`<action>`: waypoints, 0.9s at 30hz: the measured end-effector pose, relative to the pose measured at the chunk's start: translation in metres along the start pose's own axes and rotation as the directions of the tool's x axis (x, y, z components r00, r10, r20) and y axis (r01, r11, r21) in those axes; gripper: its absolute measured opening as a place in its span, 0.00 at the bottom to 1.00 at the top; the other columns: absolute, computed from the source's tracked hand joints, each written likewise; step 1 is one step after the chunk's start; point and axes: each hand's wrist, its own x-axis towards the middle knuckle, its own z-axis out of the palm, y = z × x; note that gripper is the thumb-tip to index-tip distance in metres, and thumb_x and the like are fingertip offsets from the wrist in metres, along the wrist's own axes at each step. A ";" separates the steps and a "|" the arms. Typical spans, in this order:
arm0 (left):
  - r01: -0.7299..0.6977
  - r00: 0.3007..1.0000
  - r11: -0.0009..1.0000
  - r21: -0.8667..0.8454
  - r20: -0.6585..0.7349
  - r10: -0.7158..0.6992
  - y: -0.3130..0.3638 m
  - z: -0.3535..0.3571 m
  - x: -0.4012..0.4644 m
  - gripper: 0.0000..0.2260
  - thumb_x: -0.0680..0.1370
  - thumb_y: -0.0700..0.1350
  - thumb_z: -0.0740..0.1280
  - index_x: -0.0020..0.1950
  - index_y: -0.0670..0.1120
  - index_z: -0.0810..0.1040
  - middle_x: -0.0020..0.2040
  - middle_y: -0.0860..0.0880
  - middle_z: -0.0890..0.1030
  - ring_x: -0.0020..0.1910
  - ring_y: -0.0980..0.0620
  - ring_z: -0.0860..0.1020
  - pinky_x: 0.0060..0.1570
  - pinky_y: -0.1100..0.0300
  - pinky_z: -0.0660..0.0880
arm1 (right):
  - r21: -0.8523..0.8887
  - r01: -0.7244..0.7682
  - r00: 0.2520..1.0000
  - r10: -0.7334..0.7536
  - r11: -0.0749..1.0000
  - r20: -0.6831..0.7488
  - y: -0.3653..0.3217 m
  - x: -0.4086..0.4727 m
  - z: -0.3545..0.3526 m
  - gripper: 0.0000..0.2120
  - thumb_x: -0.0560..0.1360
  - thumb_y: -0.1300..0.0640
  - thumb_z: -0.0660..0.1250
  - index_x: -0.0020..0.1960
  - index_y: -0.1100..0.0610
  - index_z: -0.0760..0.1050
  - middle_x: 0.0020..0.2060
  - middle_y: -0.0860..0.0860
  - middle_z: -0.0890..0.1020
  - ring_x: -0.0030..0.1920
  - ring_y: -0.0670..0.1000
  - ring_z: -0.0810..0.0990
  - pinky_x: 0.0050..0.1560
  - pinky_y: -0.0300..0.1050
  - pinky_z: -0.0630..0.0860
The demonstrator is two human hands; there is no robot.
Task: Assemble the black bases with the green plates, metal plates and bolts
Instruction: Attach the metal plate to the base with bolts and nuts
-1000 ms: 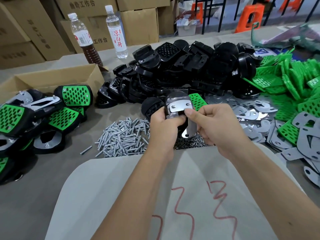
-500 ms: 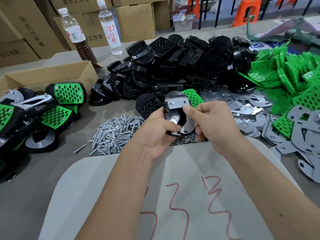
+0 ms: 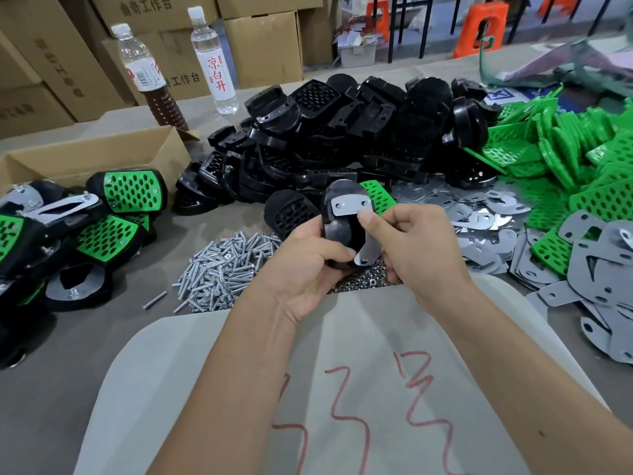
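My left hand [image 3: 305, 265] grips a black base [image 3: 340, 226] from the left and below, above the table's near middle. A metal plate [image 3: 351, 205] lies across the base's upper face. My right hand [image 3: 414, 245] pinches that plate with thumb on top. A pile of silver bolts [image 3: 226, 265] lies left of my hands. Small nuts [image 3: 363, 284] lie just under them. Black bases [image 3: 342, 138] are heaped behind. Green plates [image 3: 575, 159] fill the right. Loose metal plates [image 3: 493, 228] spread between.
Finished black-and-green assemblies [image 3: 78, 221] are stacked at the left beside an open cardboard box [image 3: 92, 156]. Two bottles [image 3: 214, 63] stand at the back, with cartons behind. A pale board [image 3: 239, 389] with red marks lies under my forearms.
My left hand has turned palm-up under the base. The base and metal plate stay held between both hands, tilted slightly. The view shifted a little.
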 end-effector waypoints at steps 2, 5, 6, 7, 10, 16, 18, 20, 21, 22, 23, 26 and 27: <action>-0.023 1.000 0.999 0.023 0.001 0.023 0.003 0.004 0.000 0.24 0.76 0.23 0.58 0.68 0.39 0.78 0.59 0.39 0.85 0.56 0.43 0.83 0.62 0.47 0.80 | 0.008 0.052 0.999 -0.052 0.999 -0.014 -0.003 -0.001 -0.002 0.20 0.79 0.46 0.72 0.33 0.56 0.79 0.28 0.55 0.84 0.24 0.50 0.69 0.31 0.47 0.68; -0.066 0.996 0.992 0.106 -0.047 0.071 0.005 0.007 -0.001 0.20 0.77 0.27 0.60 0.61 0.43 0.83 0.53 0.43 0.87 0.51 0.47 0.84 0.60 0.45 0.80 | 0.008 0.105 0.993 -0.104 0.994 -0.048 -0.005 -0.002 -0.002 0.20 0.79 0.46 0.72 0.35 0.58 0.80 0.32 0.62 0.83 0.31 0.61 0.74 0.36 0.55 0.71; -0.079 0.993 0.987 0.142 -0.081 0.091 0.004 0.009 -0.001 0.18 0.78 0.28 0.61 0.59 0.44 0.83 0.51 0.44 0.87 0.49 0.47 0.84 0.59 0.45 0.81 | 0.017 0.101 0.994 -0.100 0.995 -0.051 -0.006 -0.002 -0.001 0.20 0.79 0.47 0.72 0.35 0.60 0.79 0.33 0.64 0.82 0.31 0.62 0.71 0.35 0.55 0.69; -0.093 0.987 0.981 0.170 -0.111 0.113 0.003 0.011 -0.002 0.16 0.79 0.29 0.62 0.57 0.43 0.83 0.49 0.44 0.87 0.47 0.47 0.84 0.56 0.45 0.81 | 0.039 0.083 0.995 -0.081 0.996 -0.055 -0.006 -0.002 0.000 0.21 0.79 0.47 0.72 0.35 0.61 0.78 0.33 0.66 0.80 0.30 0.59 0.67 0.33 0.53 0.65; -0.130 0.966 0.959 0.251 -0.188 0.180 -0.002 0.017 -0.001 0.12 0.81 0.31 0.64 0.52 0.44 0.84 0.50 0.41 0.88 0.46 0.44 0.85 0.53 0.40 0.82 | 0.111 0.006 0.996 0.004 0.994 -0.093 -0.005 0.003 0.000 0.22 0.80 0.51 0.72 0.32 0.60 0.74 0.27 0.57 0.73 0.25 0.51 0.65 0.28 0.44 0.65; -0.096 0.967 0.954 0.283 -0.200 0.157 -0.009 0.018 0.000 0.13 0.80 0.29 0.65 0.48 0.45 0.85 0.47 0.43 0.88 0.46 0.45 0.87 0.53 0.42 0.84 | 0.095 -0.039 0.992 0.050 0.995 -0.120 0.002 0.004 -0.001 0.22 0.79 0.50 0.73 0.34 0.63 0.75 0.28 0.61 0.77 0.24 0.52 0.68 0.27 0.45 0.69; -0.091 0.967 0.956 0.278 -0.203 0.151 -0.009 0.018 -0.001 0.14 0.78 0.28 0.65 0.48 0.44 0.85 0.47 0.43 0.88 0.50 0.41 0.87 0.56 0.40 0.83 | 0.070 -0.029 0.990 0.039 0.997 -0.135 0.004 0.003 0.000 0.21 0.79 0.49 0.72 0.34 0.63 0.77 0.33 0.66 0.81 0.26 0.52 0.69 0.26 0.41 0.70; -0.087 0.970 0.957 0.278 -0.196 0.145 -0.009 0.018 -0.002 0.14 0.77 0.27 0.65 0.50 0.44 0.85 0.48 0.42 0.88 0.51 0.39 0.86 0.56 0.39 0.83 | 0.064 -0.029 0.988 0.039 0.997 -0.149 0.005 0.001 0.001 0.21 0.80 0.49 0.72 0.34 0.62 0.78 0.35 0.67 0.82 0.24 0.50 0.70 0.23 0.38 0.71; -0.084 0.971 0.957 0.278 -0.191 0.140 -0.010 0.017 -0.001 0.15 0.77 0.27 0.65 0.50 0.44 0.85 0.48 0.42 0.88 0.50 0.38 0.86 0.56 0.38 0.82 | 0.060 -0.032 0.987 0.040 0.998 -0.152 0.006 0.001 0.001 0.21 0.80 0.49 0.72 0.34 0.62 0.78 0.35 0.66 0.83 0.23 0.50 0.71 0.22 0.38 0.71; -0.079 0.973 0.958 0.275 -0.187 0.134 -0.010 0.016 -0.001 0.15 0.77 0.27 0.65 0.51 0.44 0.85 0.48 0.42 0.88 0.50 0.38 0.86 0.56 0.37 0.82 | 0.056 -0.035 0.987 0.043 0.998 -0.154 0.007 0.001 0.001 0.21 0.80 0.49 0.72 0.34 0.62 0.78 0.34 0.66 0.83 0.22 0.49 0.71 0.22 0.38 0.71; -0.074 0.975 0.961 0.266 -0.185 0.127 -0.009 0.015 -0.001 0.15 0.77 0.27 0.65 0.51 0.43 0.85 0.48 0.42 0.88 0.50 0.38 0.86 0.56 0.37 0.82 | 0.053 -0.037 0.987 0.045 0.998 -0.156 0.007 0.001 0.001 0.21 0.80 0.49 0.72 0.34 0.61 0.78 0.34 0.65 0.83 0.21 0.49 0.71 0.22 0.39 0.70; -0.064 0.981 0.974 0.216 -0.165 0.101 -0.008 0.013 -0.002 0.14 0.77 0.28 0.65 0.53 0.43 0.85 0.49 0.42 0.88 0.48 0.40 0.86 0.57 0.38 0.82 | 0.051 -0.039 0.986 0.046 0.998 -0.161 0.007 0.001 0.000 0.21 0.79 0.48 0.73 0.35 0.61 0.77 0.32 0.62 0.83 0.19 0.50 0.73 0.24 0.42 0.70; -0.059 0.983 0.980 0.191 -0.159 0.090 -0.008 0.012 -0.002 0.14 0.78 0.28 0.65 0.54 0.42 0.85 0.49 0.42 0.88 0.48 0.41 0.86 0.57 0.38 0.82 | 0.054 -0.035 0.987 0.043 0.998 -0.154 0.006 0.000 -0.001 0.21 0.79 0.47 0.73 0.36 0.61 0.77 0.31 0.61 0.83 0.19 0.51 0.74 0.25 0.44 0.71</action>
